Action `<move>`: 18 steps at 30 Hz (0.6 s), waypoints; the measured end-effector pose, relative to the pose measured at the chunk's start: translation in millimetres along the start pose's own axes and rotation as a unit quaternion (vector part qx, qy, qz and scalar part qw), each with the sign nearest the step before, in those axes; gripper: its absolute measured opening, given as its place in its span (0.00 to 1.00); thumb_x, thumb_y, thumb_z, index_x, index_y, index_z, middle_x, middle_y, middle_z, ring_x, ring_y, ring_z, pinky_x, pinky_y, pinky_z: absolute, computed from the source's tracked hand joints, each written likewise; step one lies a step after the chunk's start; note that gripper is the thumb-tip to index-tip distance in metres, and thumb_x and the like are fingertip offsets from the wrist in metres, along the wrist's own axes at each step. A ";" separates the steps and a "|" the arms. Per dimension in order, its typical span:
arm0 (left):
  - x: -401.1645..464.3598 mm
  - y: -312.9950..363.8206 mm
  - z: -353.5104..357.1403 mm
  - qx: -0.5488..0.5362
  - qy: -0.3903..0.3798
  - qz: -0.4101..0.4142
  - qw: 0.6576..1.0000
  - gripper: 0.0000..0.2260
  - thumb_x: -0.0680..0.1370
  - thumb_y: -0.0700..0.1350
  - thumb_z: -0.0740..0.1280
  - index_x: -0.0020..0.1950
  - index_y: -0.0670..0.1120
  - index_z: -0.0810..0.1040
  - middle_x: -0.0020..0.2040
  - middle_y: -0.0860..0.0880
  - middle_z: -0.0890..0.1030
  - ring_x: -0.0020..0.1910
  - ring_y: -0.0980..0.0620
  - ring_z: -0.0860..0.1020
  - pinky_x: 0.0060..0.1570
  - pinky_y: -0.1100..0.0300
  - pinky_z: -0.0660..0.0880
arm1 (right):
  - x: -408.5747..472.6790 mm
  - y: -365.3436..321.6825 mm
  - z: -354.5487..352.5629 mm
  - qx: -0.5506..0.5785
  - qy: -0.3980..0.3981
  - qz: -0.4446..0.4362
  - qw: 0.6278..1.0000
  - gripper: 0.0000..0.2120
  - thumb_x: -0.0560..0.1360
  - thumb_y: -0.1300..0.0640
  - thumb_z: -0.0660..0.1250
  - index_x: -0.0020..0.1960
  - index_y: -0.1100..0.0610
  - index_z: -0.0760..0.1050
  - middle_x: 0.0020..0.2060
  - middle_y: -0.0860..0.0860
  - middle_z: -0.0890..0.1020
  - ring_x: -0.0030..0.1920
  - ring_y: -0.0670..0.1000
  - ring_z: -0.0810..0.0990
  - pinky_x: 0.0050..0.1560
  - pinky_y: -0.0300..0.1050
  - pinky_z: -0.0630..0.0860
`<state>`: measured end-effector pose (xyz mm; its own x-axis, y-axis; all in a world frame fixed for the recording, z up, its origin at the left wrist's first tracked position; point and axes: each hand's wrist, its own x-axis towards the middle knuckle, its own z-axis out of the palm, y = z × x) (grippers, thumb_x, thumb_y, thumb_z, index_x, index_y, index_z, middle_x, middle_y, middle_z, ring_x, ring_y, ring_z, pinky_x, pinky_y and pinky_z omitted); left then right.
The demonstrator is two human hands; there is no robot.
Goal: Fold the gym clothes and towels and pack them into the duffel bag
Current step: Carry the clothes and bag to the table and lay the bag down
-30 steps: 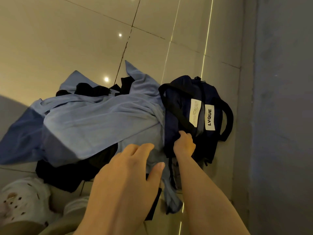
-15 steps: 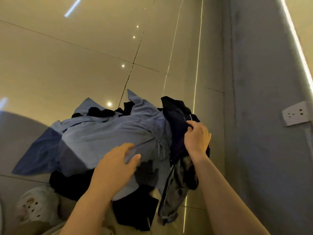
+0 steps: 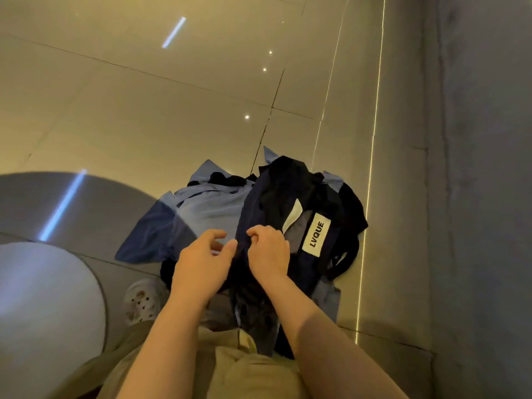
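Barely begun: navy duffel bag (image 3: 290, 214) at centre atop unfolded blue clothes (image 3: 207, 208) toward nine o'clock. Right hand (image 3: 269, 251) pinching bag fabric; left hand (image 3: 201, 259) loosely open beside it. Nothing visibly folded or packed.

Both forearms bare, reaching fwd & down from bottom of frame, converging toward center. Left hand (image 3: 203, 262) back-up, fingers loosely curled and slightly spread, thumb tip pointing right toward the other hand; can't tell if it grips anything. Right hand (image 3: 269, 250) just beside it, knuckles up, fingers curled under, index & thumb bent as if pinching; contact hidden under the hand. Hands near each other, not touching. Wrists roughly straight, right forearm nearer cam.
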<state>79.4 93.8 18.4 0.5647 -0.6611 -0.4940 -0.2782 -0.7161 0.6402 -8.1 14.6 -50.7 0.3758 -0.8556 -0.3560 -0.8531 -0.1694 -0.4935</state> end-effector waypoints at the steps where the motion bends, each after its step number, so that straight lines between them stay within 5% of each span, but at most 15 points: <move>1: 2.7 -2.5 1.4 0.008 -0.009 -0.005 1.000 0.16 0.79 0.52 0.63 0.65 0.49 0.74 0.49 0.53 0.76 0.48 0.54 0.73 0.48 0.59 0.68 | -1.9 6.9 9.6 0.000 -0.027 0.000 1.000 0.15 0.79 0.62 0.57 0.63 0.52 0.75 0.58 0.51 0.77 0.60 0.54 0.72 0.58 0.49 0.64; 5: 27.1 -5.0 17.9 0.049 -0.057 -0.013 0.997 0.15 0.80 0.53 0.63 0.65 0.50 0.74 0.49 0.54 0.75 0.48 0.53 0.73 0.49 0.58 0.69 | -1.9 48.9 20.1 0.026 -0.054 0.013 0.998 0.12 0.79 0.58 0.61 0.61 0.52 0.76 0.57 0.51 0.77 0.60 0.53 0.73 0.60 0.48 0.69; 9: 65.9 -0.8 50.9 0.073 -0.124 -0.001 0.990 0.19 0.80 0.51 0.63 0.70 0.48 0.69 0.59 0.48 0.76 0.54 0.49 0.74 0.49 0.61 0.67 | 9.3 116.3 9.6 0.138 -0.017 0.151 0.979 0.12 0.78 0.59 0.64 0.61 0.55 0.75 0.56 0.53 0.75 0.54 0.51 0.75 0.55 0.39 0.69; 12: 98.3 -18.5 72.7 0.099 -0.157 -0.016 0.982 0.22 0.80 0.49 0.63 0.73 0.47 0.66 0.66 0.43 0.71 0.53 0.49 0.74 0.46 0.63 0.68 | 15.8 172.0 9.8 0.175 0.005 0.237 0.956 0.16 0.77 0.58 0.67 0.64 0.53 0.73 0.58 0.56 0.75 0.55 0.52 0.75 0.59 0.50 0.74; 18: 141.8 -70.0 85.7 0.165 -0.155 -0.086 0.970 0.27 0.78 0.50 0.66 0.75 0.49 0.61 0.71 0.40 0.64 0.67 0.39 0.66 0.63 0.47 0.67 | 42.2 226.1 24.8 0.215 -0.052 0.288 0.932 0.24 0.77 0.55 0.67 0.71 0.46 0.65 0.67 0.55 0.71 0.60 0.54 0.74 0.61 0.54 0.75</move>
<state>112.4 30.9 -146.9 0.3787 -0.5246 -0.7625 -0.4638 -0.8205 0.3341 -176.2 -47.7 -197.0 -0.0473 -0.6888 -0.7234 -0.7085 0.5337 -0.4618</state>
